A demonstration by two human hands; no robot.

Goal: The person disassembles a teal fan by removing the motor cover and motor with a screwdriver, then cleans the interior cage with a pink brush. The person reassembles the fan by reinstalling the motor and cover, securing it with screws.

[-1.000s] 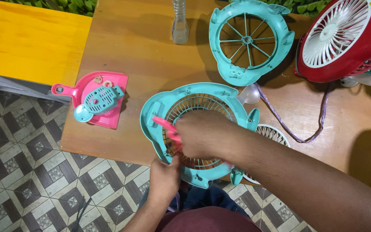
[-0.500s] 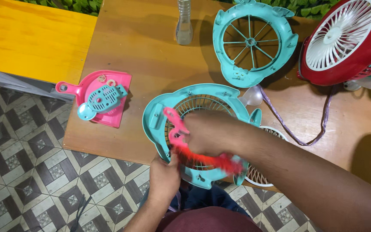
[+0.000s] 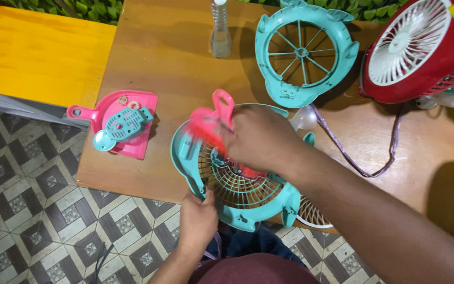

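Observation:
A teal fan housing with a wire grille (image 3: 237,184) lies at the near edge of the wooden table (image 3: 158,63). My left hand (image 3: 198,221) grips its near rim from below. Over the grille, my right hand (image 3: 261,139) is closed on a pink brush (image 3: 214,123), whose red bristles are blurred across the housing's upper left. A second teal fan frame with spokes (image 3: 303,52) lies farther back on the table.
A pink dustpan (image 3: 116,126) carrying a small teal part sits left of the housing. A clear bottle (image 3: 220,34) stands at the back, a red fan with a white grille (image 3: 421,47) at the right, with a purple cord (image 3: 363,163). A yellow board (image 3: 38,52) lies left.
The brush has swept from the lower right of the grille up to its upper left, and my right hand has moved up with it. My left hand keeps its grip on the rim.

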